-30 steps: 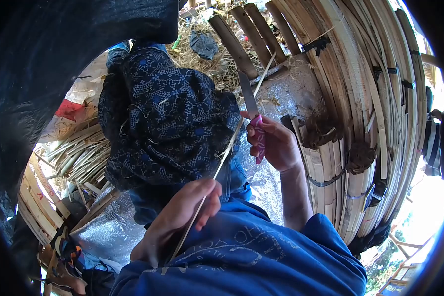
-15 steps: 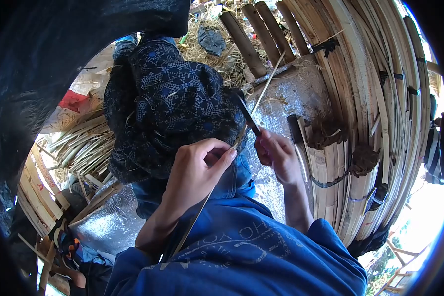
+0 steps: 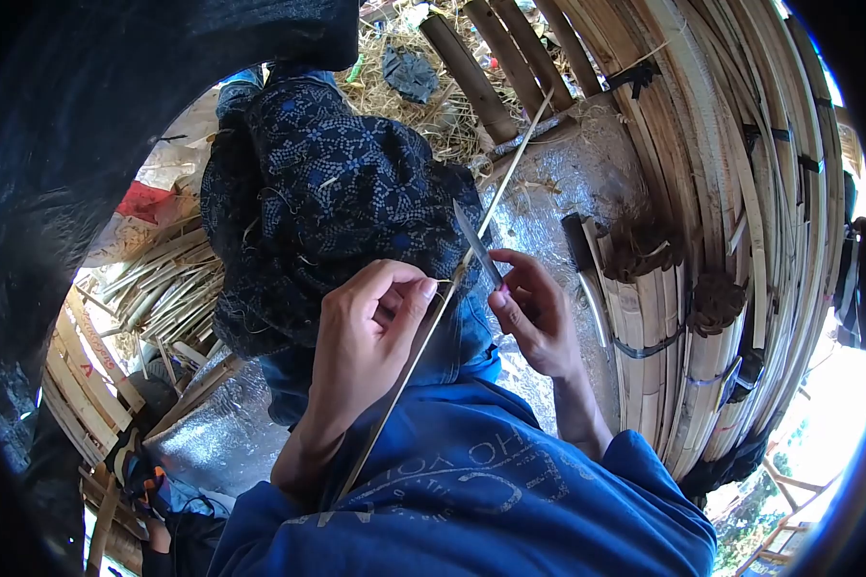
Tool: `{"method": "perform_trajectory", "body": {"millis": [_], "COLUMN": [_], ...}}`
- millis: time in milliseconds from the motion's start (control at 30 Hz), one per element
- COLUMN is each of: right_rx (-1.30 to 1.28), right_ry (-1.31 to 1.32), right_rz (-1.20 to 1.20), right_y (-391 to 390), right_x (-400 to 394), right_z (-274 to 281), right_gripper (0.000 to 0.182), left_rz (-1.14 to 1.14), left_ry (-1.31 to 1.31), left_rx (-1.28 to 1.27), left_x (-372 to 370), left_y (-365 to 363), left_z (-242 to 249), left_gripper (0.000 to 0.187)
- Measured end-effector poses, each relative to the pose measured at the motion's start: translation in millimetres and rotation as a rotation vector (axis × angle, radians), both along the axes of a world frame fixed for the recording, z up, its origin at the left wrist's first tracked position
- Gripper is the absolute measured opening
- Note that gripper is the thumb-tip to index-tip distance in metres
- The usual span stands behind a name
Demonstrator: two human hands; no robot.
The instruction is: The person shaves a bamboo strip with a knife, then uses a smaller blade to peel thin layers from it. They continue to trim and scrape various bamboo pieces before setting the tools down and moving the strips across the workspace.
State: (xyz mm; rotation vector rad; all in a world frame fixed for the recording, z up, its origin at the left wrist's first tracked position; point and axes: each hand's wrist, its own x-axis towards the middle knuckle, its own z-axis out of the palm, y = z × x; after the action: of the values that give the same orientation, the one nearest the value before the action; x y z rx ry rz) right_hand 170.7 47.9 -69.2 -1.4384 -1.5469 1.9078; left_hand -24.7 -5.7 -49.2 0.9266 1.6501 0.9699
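Note:
A long thin bamboo strip (image 3: 520, 159) runs diagonally from the upper right down over my lap to my waist. My left hand (image 3: 370, 332) is beside the strip, thumb and forefinger pinched on a small thin sliver (image 3: 441, 281). My right hand (image 3: 537, 313) is closed on a knife (image 3: 475, 242), its blade pointing up and left and lying close to the strip. Whether the blade touches the strip cannot be told. Beneath the strip, a dark patterned cloth (image 3: 356, 192) covers my legs.
Bundled bamboo slats (image 3: 702, 192) stand at the right, with a dark-handled tool (image 3: 579, 245) beside them. Thin sticks (image 3: 164, 288) are piled at the left. Bamboo pieces (image 3: 471, 82) lie at the top. Part of another person (image 3: 159, 534) shows at the lower left.
My left hand has moved left and let go of the strip, now pinching a sliver. The knife has turned, its blade showing brighter, and my right hand has rotated slightly.

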Motion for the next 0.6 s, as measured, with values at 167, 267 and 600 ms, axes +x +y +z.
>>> {"method": "perform_trajectory", "body": {"millis": [167, 267, 600], "right_rx": [-0.058, 0.044, -0.088], "right_ry": [-0.050, -0.120, -0.118], "right_rz": [-0.003, 0.203, -0.027], "right_y": [0, 3, -2], "right_x": [2, 7, 12], "right_z": [10, 20, 10], "right_gripper": [0.037, 0.037, 0.035], "left_rz": [-0.066, -0.080, -0.126], "left_ry": [0.100, 0.142, 0.153], "left_rx": [0.022, 0.007, 0.047], "left_x": [-3, -3, -3], "left_y": [-1, -1, -5], "left_z": [8, 13, 12], "left_gripper": [0.014, 0.013, 0.006]}}
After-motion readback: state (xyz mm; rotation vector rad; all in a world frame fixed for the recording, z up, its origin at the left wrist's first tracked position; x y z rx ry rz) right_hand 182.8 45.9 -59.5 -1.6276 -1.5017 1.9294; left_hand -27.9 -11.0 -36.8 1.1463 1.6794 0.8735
